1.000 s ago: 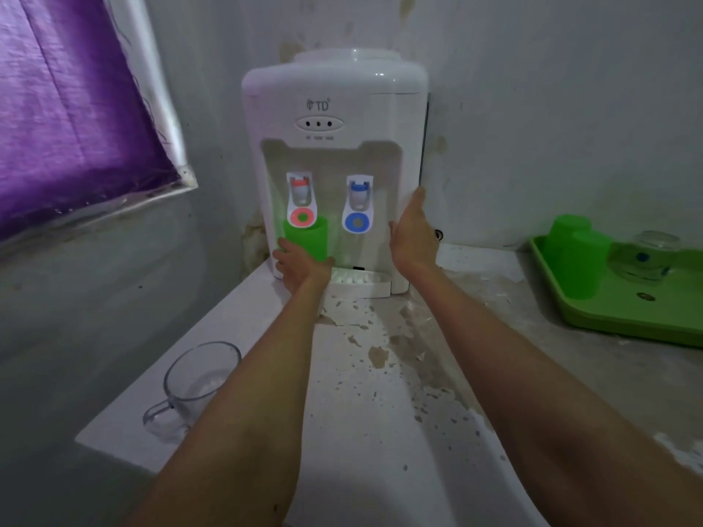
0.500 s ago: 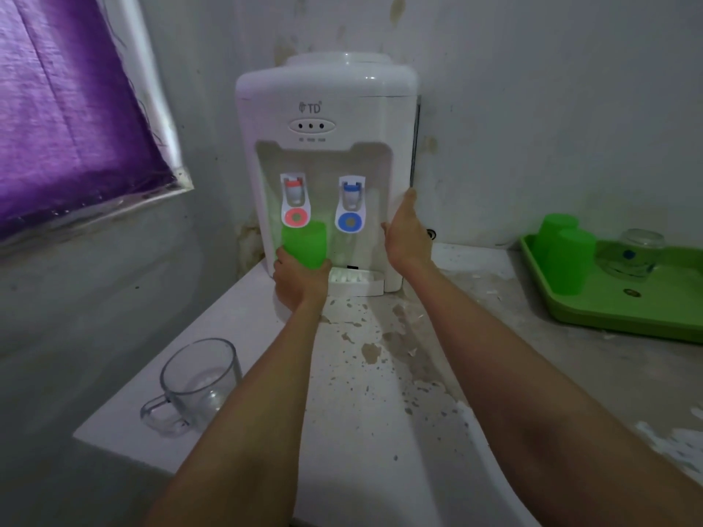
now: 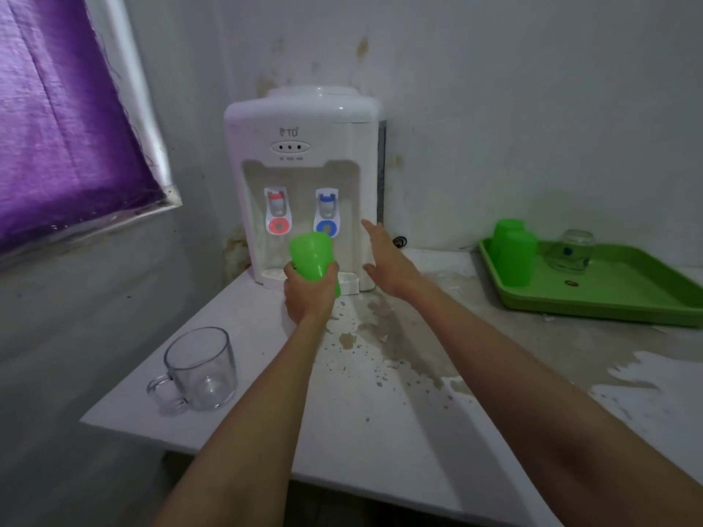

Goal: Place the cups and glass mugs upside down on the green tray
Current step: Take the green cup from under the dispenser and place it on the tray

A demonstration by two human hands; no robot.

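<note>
My left hand [image 3: 308, 294] grips a green plastic cup [image 3: 311, 256], held upright in front of the water dispenser [image 3: 304, 146]. My right hand [image 3: 384, 256] is open with fingers spread, just off the dispenser's right side. A clear glass mug [image 3: 201, 368] stands upright near the counter's left front corner. At the right, the green tray [image 3: 624, 294] carries two green cups [image 3: 513, 252] turned upside down and one inverted glass mug [image 3: 572, 249].
The white counter [image 3: 380, 412] has peeling, stained patches in its middle and right. The dispenser stands against the back wall with red and blue taps. A purple curtain [image 3: 57, 108] covers the window at the left. The counter's front edge runs across below my arms.
My left hand has pulled the green cup away from under the red tap, toward me and to the right. My right hand has come off the dispenser's side.
</note>
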